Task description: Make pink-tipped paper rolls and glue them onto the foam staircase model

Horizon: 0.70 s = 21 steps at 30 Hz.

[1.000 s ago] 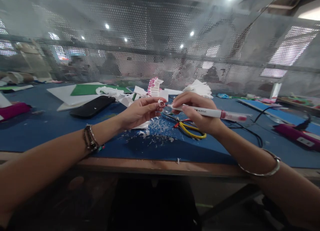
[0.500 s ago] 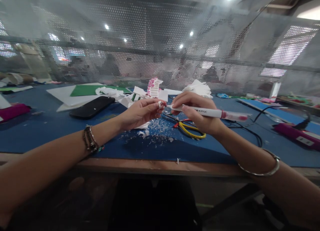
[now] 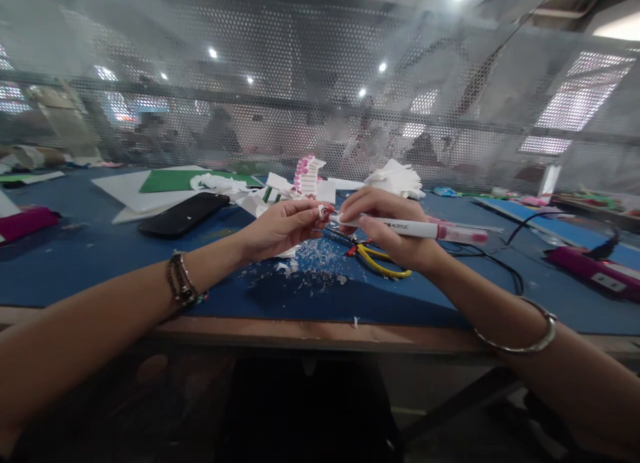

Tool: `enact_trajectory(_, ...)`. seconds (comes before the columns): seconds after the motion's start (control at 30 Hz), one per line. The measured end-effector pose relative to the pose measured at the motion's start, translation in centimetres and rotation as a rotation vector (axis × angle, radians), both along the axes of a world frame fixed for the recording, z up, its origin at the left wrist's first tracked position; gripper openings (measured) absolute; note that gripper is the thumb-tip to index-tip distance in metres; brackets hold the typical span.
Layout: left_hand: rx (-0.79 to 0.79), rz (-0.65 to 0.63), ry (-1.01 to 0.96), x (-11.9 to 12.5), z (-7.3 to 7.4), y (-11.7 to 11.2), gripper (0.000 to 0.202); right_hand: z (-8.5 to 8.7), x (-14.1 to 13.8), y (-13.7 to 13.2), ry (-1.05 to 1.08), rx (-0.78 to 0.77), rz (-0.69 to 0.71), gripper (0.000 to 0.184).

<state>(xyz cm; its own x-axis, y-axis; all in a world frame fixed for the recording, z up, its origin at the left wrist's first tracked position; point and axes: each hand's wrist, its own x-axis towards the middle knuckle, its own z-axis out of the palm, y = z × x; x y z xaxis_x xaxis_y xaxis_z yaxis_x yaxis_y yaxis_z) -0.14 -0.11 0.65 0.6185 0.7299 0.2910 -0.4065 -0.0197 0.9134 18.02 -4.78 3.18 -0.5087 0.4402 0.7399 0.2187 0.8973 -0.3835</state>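
Between the thumb and fingers of my left hand (image 3: pixel 280 229) is a small white rolled piece (image 3: pixel 324 212) with a dark red spiral on its end. My right hand (image 3: pixel 393 226) grips a white acrylic marker (image 3: pixel 413 229) whose back end is clear with pink inside. The marker's tip points left at the rolled piece, close to it; whether they touch I cannot tell. Below my hands, white shavings (image 3: pixel 315 266) lie scattered on the blue table mat (image 3: pixel 280 306). Yellow-handled scissors (image 3: pixel 383 259) rest beneath my right hand, their blades partly hidden.
A black phone (image 3: pixel 184 215) lies at left before white and green sheets (image 3: pixel 200 180). Behind my hands stands a strip with pink-tipped pieces (image 3: pixel 307 176), beside a pile of white paper pieces (image 3: pixel 395 179). Black cables (image 3: pixel 493 261) and a purple case (image 3: pixel 593 271) are at right. A perforated screen (image 3: pixel 320 83) closes the back.
The marker's back end has swung slightly toward me and left, and its tip has shifted a little. My left hand and the rolled piece stay nearly in place.
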Motion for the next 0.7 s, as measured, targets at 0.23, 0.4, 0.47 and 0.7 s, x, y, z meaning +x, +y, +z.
enact_trajectory(0.23, 0.011, -0.018, -0.014, 0.00, 0.03, 0.05, 0.014, 0.24, -0.10, -0.19, 0.017, 0.021, -0.002, 0.014)
enact_trajectory(0.4, 0.016, -0.030, -0.021, -0.01, 0.01, 0.09, 0.016, 0.26, -0.09, -0.14, 0.029, 0.050, -0.012, 0.015)
enact_trajectory(0.47, 0.013, -0.032, -0.019, -0.02, -0.03, 0.12, 0.017, 0.25, -0.08, -0.14, 0.018, 0.052, -0.007, 0.015)
enact_trajectory(0.7, 0.008, -0.034, -0.011, -0.13, -0.02, 0.12, 0.015, 0.22, -0.07, -0.07, 0.022, 0.057, -0.016, 0.016)
